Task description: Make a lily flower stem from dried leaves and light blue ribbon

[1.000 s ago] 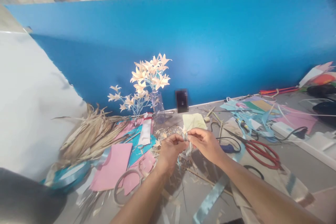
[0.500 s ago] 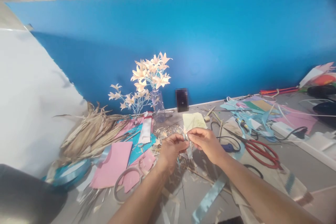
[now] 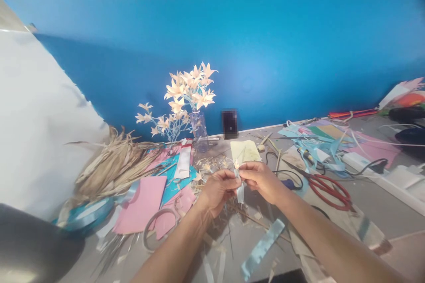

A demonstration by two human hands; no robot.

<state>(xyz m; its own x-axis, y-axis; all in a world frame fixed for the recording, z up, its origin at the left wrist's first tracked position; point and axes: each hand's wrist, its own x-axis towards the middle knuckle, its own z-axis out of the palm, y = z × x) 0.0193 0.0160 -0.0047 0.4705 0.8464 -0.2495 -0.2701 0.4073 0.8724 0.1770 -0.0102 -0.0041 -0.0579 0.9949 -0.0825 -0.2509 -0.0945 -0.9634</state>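
My left hand point(image 3: 217, 190) is closed in a pinch around the base of a small cream artificial flower point(image 3: 237, 164), whose tip points up. From the other side, the thumb and fingers of my right hand point(image 3: 259, 179) pinch at the same base. A pale blue ribbon strip point(image 3: 240, 194) hangs down between the two hands; its upper end is partly hidden by the fingers. Dry plant scraps lie on the table below. A loose piece of shiny light-blue ribbon point(image 3: 263, 250) rests near my right forearm.
Finished cream flowers point(image 3: 191, 86) stand in a clear bottle point(image 3: 199, 130) at the back. Red-handled scissors point(image 3: 332, 192) and a power strip point(image 3: 385, 183) lie right. Left are dried husks point(image 3: 109, 170), pink paper point(image 3: 142, 203), a tape roll point(image 3: 161, 230) and a ribbon roll point(image 3: 88, 216).
Both hands have shifted slightly right and stay pinched together at the flower. The ribbon strip now hangs more visibly below the fingers. The camera view has moved a little.
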